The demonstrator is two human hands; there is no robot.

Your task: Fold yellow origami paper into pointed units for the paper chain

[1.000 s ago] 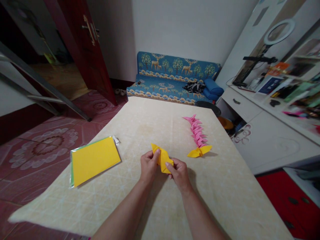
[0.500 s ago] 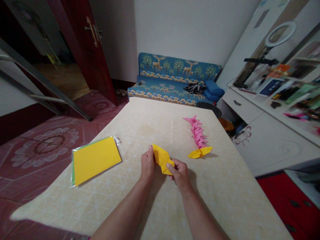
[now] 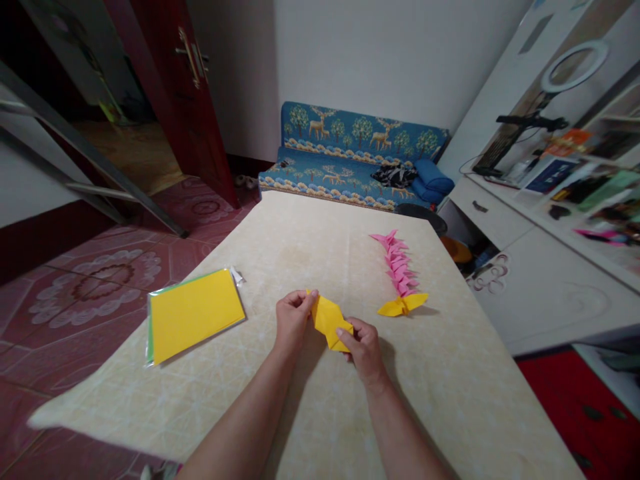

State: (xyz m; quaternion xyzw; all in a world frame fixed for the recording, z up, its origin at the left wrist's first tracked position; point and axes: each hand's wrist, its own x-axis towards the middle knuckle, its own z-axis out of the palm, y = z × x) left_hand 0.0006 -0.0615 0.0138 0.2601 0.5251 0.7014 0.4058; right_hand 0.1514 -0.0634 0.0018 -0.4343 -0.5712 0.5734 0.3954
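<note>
Both my hands hold a folded yellow paper piece (image 3: 330,319) just above the beige table (image 3: 310,253). My left hand (image 3: 293,320) pinches its upper left tip. My right hand (image 3: 363,343) pinches its lower right end. To the right lies a chain of folded pink paper pieces (image 3: 399,265) with one yellow folded piece (image 3: 403,305) at its near end. A clear packet of coloured paper sheets (image 3: 193,313), yellow on top, lies to the left of my hands.
A blue patterned sofa (image 3: 350,157) stands beyond the table's far end. White cabinets and shelves (image 3: 540,260) with a ring light run along the right. A dark red door (image 3: 170,87) and tiled floor are at the left.
My left fingers shifted from lying along the paper's left edge to pinching its upper tip. The paper turned slightly; the view drifted a little.
</note>
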